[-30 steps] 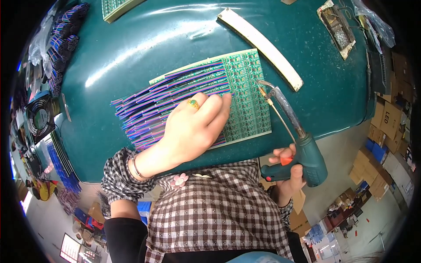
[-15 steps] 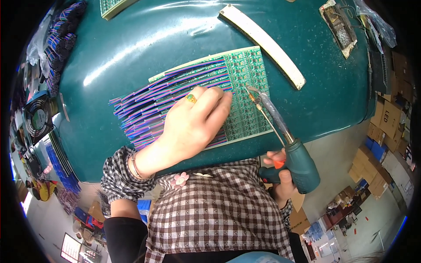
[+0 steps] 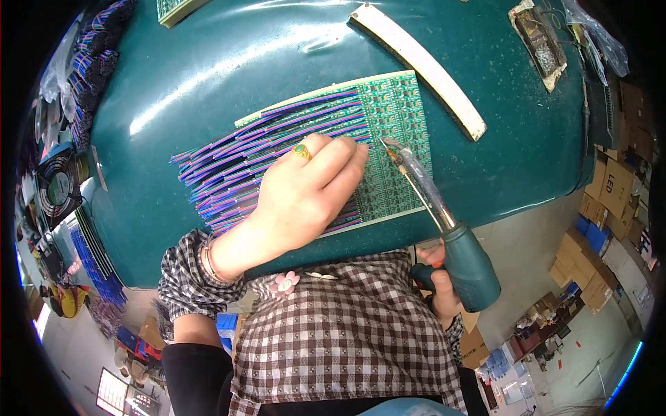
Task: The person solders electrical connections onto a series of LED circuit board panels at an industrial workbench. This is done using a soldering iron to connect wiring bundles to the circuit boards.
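Note:
A green circuit board panel [image 3: 395, 125] lies on the table before me. Rows of thin blue, red and black wires [image 3: 236, 149] run across it from the left, ending partway over the board. My left hand [image 3: 298, 191], with a green-stoned ring, rests over these wires, its fingers curled and pinched at their ends; the fingertips are partly hidden. My right hand [image 3: 445, 295] is wrapped around the handle of a dark green soldering gun [image 3: 472, 270]. The gun's tip [image 3: 383, 141] is at the board, just right of my left fingertips, with a thin tube alongside the barrel.
A curved white strip [image 3: 423, 66] lies beyond the board. At the far right sits a worn metal tray [image 3: 541, 48] with residue. Bundled wires [image 3: 94, 69] and a small black fan [image 3: 59, 184] line the left edge. Another board stack [image 3: 177, 10] is at the far edge.
The soldering gun has moved slightly left, bringing its tip closer to my left fingertips. My left hand has stayed nearly in place; the board has shifted very slightly.

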Available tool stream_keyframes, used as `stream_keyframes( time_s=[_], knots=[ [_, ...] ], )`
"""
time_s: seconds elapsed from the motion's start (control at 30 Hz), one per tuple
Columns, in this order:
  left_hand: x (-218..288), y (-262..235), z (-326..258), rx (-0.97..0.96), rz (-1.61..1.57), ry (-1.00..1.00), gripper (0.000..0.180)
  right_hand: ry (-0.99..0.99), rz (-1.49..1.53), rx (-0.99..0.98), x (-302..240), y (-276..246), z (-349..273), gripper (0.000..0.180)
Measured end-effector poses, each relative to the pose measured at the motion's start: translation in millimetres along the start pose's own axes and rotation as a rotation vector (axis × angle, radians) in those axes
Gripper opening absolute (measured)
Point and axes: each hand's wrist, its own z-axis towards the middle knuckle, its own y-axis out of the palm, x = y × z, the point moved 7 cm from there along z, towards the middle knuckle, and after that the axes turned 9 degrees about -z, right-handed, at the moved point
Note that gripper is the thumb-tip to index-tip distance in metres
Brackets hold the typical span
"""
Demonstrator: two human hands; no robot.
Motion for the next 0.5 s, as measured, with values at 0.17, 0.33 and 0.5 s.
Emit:
stream_keyframes(
  time_s=[0.17, 0.33, 0.5],
  knots=[
    [-1.3, 0.2, -0.7, 0.003, -0.012, 0.001, 0.034, 0.000, -0.085, -0.006, -0.9, 0.3, -1.1, 0.046],
    [-1.4, 0.7, -1.9, 0.027, -0.005, 0.007, 0.033, 0.005, -0.058, -0.017, 2.5, 1.0, -1.9, 0.051],
    [-1.7, 0.9, -1.3, 0.024, -0.001, 0.006, 0.032, 0.004, -0.065, -0.028, 2.1, 1.1, -0.4, 0.053]
  ],
)
